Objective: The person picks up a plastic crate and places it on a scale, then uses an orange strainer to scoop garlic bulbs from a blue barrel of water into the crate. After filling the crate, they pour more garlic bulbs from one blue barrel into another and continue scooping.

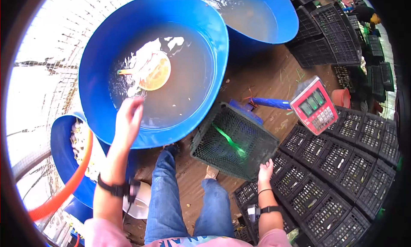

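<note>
We see the left hand [127, 118] with its fingers stretched out and close together. It holds nothing and is above the near edge of the big blue tub [214, 41]. The right hand [265, 170] has its fingers closed on the lower corner of one black crate [233, 140], which is tilted just beside this tub. We count three tubs, with a second tub [274, 15] behind and a third tub [60, 148] at the left. One yellow bowl [155, 70] floats in the water beyond the left fingers. One red scale [314, 105] is near the crate.
</note>
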Action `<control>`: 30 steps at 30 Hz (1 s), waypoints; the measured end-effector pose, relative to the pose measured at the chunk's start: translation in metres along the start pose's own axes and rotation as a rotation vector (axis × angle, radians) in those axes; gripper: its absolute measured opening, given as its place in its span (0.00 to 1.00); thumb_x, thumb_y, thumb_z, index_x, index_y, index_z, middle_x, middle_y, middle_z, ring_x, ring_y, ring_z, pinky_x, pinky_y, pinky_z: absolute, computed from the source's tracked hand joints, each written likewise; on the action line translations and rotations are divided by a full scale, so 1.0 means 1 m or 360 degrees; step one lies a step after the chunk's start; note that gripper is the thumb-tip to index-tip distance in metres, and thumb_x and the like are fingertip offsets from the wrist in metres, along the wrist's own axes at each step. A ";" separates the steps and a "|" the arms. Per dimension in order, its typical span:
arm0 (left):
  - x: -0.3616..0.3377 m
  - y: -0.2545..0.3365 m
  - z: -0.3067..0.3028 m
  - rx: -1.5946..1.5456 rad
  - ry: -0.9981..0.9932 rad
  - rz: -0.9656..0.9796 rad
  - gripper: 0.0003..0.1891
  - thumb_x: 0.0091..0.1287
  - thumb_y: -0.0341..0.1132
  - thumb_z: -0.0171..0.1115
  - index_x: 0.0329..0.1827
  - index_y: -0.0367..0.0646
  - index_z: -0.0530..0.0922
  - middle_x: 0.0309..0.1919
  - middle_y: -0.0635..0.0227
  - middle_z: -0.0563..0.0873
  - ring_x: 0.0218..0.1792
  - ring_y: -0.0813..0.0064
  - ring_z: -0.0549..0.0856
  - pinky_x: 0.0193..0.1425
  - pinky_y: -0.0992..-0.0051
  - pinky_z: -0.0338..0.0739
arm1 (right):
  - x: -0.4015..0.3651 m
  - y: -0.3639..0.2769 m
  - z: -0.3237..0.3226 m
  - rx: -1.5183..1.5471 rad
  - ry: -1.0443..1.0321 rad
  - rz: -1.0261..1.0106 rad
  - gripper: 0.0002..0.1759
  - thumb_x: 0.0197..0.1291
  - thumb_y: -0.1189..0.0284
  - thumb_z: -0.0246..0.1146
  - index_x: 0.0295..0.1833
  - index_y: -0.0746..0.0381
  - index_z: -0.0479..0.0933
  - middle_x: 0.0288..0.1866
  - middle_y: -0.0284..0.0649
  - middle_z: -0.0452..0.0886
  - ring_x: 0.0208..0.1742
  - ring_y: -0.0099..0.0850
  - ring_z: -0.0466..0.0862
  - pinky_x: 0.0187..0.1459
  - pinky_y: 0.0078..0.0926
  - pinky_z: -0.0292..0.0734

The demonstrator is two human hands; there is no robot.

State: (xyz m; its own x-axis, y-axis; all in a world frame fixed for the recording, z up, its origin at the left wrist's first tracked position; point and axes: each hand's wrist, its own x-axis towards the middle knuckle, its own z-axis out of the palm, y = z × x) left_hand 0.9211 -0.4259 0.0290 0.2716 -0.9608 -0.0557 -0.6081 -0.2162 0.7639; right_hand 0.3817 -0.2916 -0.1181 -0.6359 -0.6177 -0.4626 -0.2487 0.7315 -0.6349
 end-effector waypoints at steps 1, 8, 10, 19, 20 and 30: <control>0.034 -0.031 0.009 0.0117 -0.0040 -0.0075 0.11 0.63 0.29 0.57 0.47 0.37 0.77 0.42 0.57 0.81 0.45 0.62 0.81 0.51 0.70 0.74 | -0.019 -0.027 0.018 0.0186 -0.0149 -0.0078 0.34 0.57 0.84 0.55 0.70 0.64 0.55 0.66 0.54 0.64 0.61 0.34 0.70 0.61 0.31 0.66; 0.163 -0.213 0.037 0.1041 -0.0677 -0.0439 0.32 0.58 0.34 0.58 0.67 0.38 0.60 0.69 0.51 0.60 0.67 0.52 0.63 0.71 0.63 0.59 | -0.101 -0.263 0.160 0.0187 -0.0576 -0.0688 0.39 0.60 0.77 0.58 0.73 0.65 0.47 0.74 0.55 0.52 0.74 0.43 0.55 0.71 0.39 0.48; 0.180 -0.266 0.050 0.1176 -0.0610 -0.0316 0.39 0.57 0.34 0.60 0.72 0.44 0.53 0.72 0.54 0.53 0.71 0.54 0.56 0.73 0.63 0.56 | -0.079 -0.311 0.200 0.0211 -0.0593 -0.0684 0.43 0.59 0.75 0.60 0.74 0.65 0.43 0.74 0.56 0.50 0.74 0.45 0.55 0.71 0.41 0.47; 0.190 -0.259 0.071 0.1250 -0.0889 -0.0929 0.31 0.55 0.50 0.63 0.60 0.48 0.66 0.53 0.61 0.79 0.58 0.62 0.75 0.66 0.45 0.57 | -0.049 -0.347 0.276 -0.0174 -0.0560 -0.1194 0.48 0.52 0.74 0.64 0.72 0.72 0.42 0.73 0.60 0.47 0.74 0.49 0.52 0.71 0.42 0.50; 0.184 -0.258 0.071 0.1041 -0.0953 -0.0985 0.24 0.56 0.50 0.63 0.52 0.46 0.74 0.47 0.60 0.83 0.51 0.60 0.81 0.63 0.49 0.63 | -0.055 -0.350 0.275 -0.0420 -0.0342 -0.1354 0.47 0.53 0.74 0.63 0.72 0.71 0.43 0.73 0.60 0.47 0.73 0.50 0.52 0.71 0.43 0.49; 0.104 -0.163 0.124 -0.0947 -0.0547 -0.1579 0.13 0.71 0.40 0.50 0.42 0.36 0.73 0.25 0.62 0.80 0.15 0.75 0.76 0.15 0.74 0.71 | -0.158 -0.294 0.374 0.0413 -0.0999 0.1065 0.27 0.57 0.64 0.65 0.60 0.61 0.67 0.57 0.37 0.75 0.56 0.29 0.75 0.59 0.33 0.66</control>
State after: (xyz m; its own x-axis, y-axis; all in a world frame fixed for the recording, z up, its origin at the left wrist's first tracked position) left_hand 0.9559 -0.5121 -0.1816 0.1579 -0.4377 -0.8852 0.2161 -0.8594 0.4634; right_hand 0.8293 -0.5172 -0.0895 -0.0607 -0.1918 -0.9795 0.2425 0.9491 -0.2009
